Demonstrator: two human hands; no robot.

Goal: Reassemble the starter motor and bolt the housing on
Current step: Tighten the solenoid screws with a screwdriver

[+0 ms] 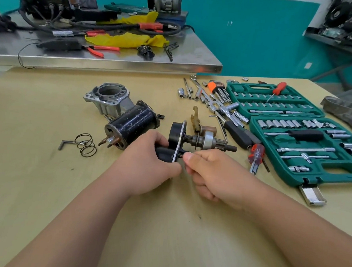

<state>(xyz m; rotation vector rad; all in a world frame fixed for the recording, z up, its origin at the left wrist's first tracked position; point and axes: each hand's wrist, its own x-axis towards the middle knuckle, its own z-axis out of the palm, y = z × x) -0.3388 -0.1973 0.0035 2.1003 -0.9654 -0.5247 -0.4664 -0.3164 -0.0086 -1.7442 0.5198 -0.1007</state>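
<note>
Both hands are meeting over the tan table point(165, 225), straight ahead of me at twelve o'clock. My left hand point(146, 164) is gripping the black cylinder end of the starter drive assembly point(177, 137), with the fingers curling over its top. My right hand point(207, 176) is pinching a small dark stub point(183, 152) between thumb and forefinger. The stub is sticking out of the assembly's thin metal plate, and I cannot tell what it is. The other fingers are curling into the palm. The pinion shaft point(209, 142) is pointing toward three o'clock above my right knuckles.

At nine o'clock from my left hand a coil spring point(85, 144) is lying beside a bent hex key point(64, 144). At eleven o'clock the black motor body point(130, 126) is lying on its side just beside my fingers, with its terminals facing eight o'clock. At three o'clock from my right hand a small red-handled screwdriver point(255, 156) is resting near a black-handled ratchet point(239, 135). Just behind the shaft, at one o'clock, a brass-coloured shift fork point(195, 118) is leaning by a copper-coloured plunger point(208, 128).

Farther off at eleven o'clock the aluminium housing point(109, 98) is sitting with its open end up, against the motor body's far side. At two o'clock the green socket set case point(306, 141) is lying open, with loose sockets and an orange-holdered hex key set point(215, 88) beside it.

Farthest away, at twelve o'clock, a steel bench point(113, 62) is carrying a yellow cloth point(125, 39) and red-handled pliers point(102, 50).
</note>
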